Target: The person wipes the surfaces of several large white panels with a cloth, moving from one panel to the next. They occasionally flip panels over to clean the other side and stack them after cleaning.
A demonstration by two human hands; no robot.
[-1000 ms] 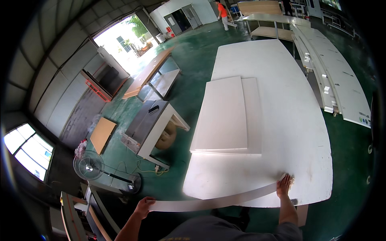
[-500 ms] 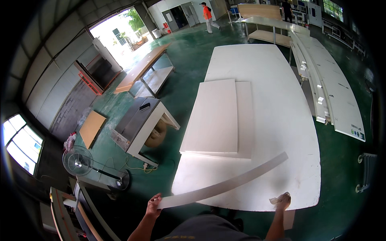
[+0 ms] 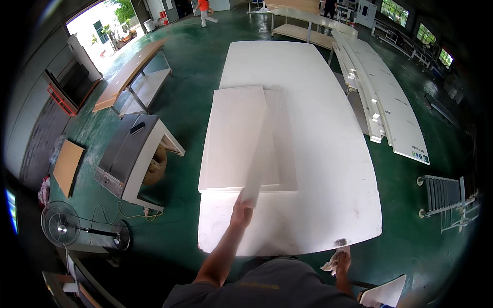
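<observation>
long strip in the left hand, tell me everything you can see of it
The long, narrow strip is pale and looks flat; its material cannot be told. The left hand grips its near end, and from there it points away from the person, over the stacked white panels. Blur softens its edges and far end, so whether it touches the panels is unclear.

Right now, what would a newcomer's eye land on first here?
Most likely the big white tabletop at the centre, with two overlapping white panels on its left side. Over them slants a blurred pale strip in the left fingers, while the right fingers hold a whitish cloth by the tabletop's near edge, at lower right. At the top left, a person's orange top stands out against the green floor.
</observation>
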